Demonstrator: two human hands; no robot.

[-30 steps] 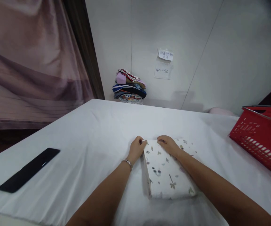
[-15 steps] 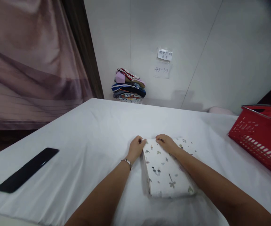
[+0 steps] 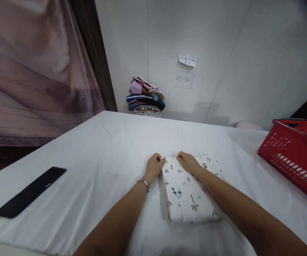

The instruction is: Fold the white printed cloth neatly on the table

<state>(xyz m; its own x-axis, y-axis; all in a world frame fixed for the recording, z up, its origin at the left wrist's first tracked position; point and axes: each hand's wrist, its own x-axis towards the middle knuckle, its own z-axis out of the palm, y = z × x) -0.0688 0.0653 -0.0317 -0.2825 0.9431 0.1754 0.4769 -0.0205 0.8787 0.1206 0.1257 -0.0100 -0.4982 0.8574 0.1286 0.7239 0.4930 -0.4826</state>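
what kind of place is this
Probably a simple indoor workspace for cloth items: a folded patterned cloth lies on a broad white-covered surface, more folded fabrics are stacked near the wall, and handwritten notes are stuck up there.

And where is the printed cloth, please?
In the head view, the printed cloth lies right of centre, left hand and right hand at its far edge.
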